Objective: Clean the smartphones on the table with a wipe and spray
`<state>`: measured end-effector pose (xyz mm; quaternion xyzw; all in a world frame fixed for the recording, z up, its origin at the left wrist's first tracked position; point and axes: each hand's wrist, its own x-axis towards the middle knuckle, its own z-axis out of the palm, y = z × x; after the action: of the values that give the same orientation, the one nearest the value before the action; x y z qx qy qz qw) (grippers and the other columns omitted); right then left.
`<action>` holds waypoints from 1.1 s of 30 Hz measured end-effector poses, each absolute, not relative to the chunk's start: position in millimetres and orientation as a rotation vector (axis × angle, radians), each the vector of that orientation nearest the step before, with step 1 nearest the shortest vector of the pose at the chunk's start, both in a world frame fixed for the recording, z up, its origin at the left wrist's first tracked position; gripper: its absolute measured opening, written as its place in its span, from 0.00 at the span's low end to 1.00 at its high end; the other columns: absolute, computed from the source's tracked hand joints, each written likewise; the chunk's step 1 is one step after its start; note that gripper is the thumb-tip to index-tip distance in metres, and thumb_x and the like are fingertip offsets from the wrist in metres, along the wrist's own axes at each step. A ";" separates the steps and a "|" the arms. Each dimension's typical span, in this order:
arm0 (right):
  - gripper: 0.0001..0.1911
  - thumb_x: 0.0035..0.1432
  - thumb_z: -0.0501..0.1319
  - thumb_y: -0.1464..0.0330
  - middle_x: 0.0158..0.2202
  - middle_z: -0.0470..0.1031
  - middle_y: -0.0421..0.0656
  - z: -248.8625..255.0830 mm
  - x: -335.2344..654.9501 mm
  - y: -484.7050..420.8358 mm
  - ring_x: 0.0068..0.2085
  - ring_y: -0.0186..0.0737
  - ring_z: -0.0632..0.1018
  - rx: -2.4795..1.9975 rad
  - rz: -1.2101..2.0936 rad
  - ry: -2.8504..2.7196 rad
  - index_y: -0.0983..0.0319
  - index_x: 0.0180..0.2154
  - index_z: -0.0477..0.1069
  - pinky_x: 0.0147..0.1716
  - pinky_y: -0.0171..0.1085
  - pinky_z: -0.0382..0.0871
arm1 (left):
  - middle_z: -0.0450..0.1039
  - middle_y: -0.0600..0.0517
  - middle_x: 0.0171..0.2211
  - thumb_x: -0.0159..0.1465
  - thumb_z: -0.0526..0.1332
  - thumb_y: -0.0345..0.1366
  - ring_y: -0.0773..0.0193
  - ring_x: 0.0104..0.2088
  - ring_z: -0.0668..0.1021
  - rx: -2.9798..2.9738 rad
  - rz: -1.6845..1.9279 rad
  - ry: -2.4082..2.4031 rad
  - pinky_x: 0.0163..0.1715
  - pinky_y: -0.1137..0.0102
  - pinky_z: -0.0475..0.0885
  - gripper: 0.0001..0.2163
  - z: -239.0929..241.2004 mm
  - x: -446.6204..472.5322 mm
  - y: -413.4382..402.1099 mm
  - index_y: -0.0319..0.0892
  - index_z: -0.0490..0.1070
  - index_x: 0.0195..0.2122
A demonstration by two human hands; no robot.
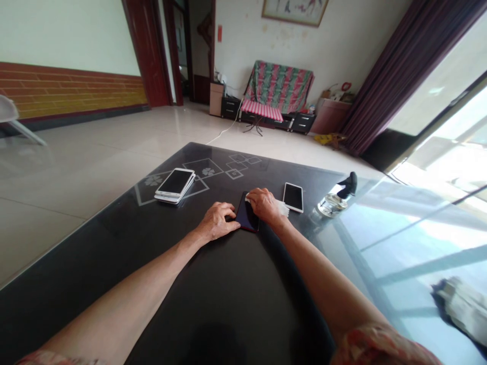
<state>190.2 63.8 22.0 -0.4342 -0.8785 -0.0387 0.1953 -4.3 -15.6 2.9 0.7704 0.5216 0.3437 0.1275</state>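
A black smartphone [248,218] with a dark screen lies flat on the table in front of me. At its left edge, my left hand [217,221] grips it with curled fingers, the thumb on its lower left corner. My right hand [264,204] is closed on a white tissue [283,208] and presses it against the phone's upper part. Most of the tissue is hidden under that hand. Just right of it lies a white phone [293,196]. A clear spray bottle [334,202] with a black head stands farther right.
The black glossy table [228,304] has a pale diamond pattern. A stack of white phones [175,183] lies at its left. A crumpled grey-white cloth [462,306] is at the right edge. Beyond the table stands a small stool with a striped cover [262,109].
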 end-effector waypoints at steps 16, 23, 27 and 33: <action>0.12 0.60 0.56 0.75 0.41 0.79 0.44 -0.1 230.3 59.2 0.43 0.41 0.78 -1.079 -0.036 -2.150 0.59 0.36 0.78 0.47 0.40 0.68 | 0.78 0.49 0.45 0.51 0.70 0.37 0.55 0.45 0.77 2.251 0.995 1.508 0.48 0.61 0.71 0.05 0.4 -6.1 -14.3 0.44 0.79 0.28; 0.13 0.58 0.57 0.77 0.43 0.79 0.43 9.6 209.1 43.9 0.44 0.40 0.77 -0.993 0.003 -2.314 0.58 0.38 0.78 0.48 0.40 0.67 | 0.78 0.50 0.44 0.51 0.70 0.37 0.55 0.45 0.77 2.259 1.001 1.515 0.48 0.62 0.71 0.05 -0.7 -6.4 -14.5 0.45 0.79 0.29; 0.14 0.54 0.58 0.79 0.42 0.79 0.42 13.3 209.9 40.1 0.43 0.40 0.78 -1.047 0.012 -2.308 0.58 0.35 0.78 0.48 0.39 0.67 | 0.78 0.51 0.44 0.51 0.70 0.36 0.55 0.45 0.77 2.264 0.989 1.517 0.49 0.61 0.71 0.05 1.0 -6.4 -15.0 0.45 0.79 0.29; 0.14 0.52 0.57 0.80 0.39 0.79 0.44 11.3 225.9 45.5 0.41 0.40 0.78 -1.110 -0.004 -2.241 0.60 0.33 0.77 0.48 0.39 0.68 | 0.78 0.50 0.44 0.51 0.70 0.37 0.55 0.45 0.77 2.260 0.980 1.511 0.49 0.61 0.71 0.05 2.0 -6.9 -14.6 0.45 0.79 0.29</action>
<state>225.9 45.5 11.3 -0.4213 -0.8506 -0.0016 0.3147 -6.9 -14.6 2.0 0.7758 0.5188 0.3366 0.1257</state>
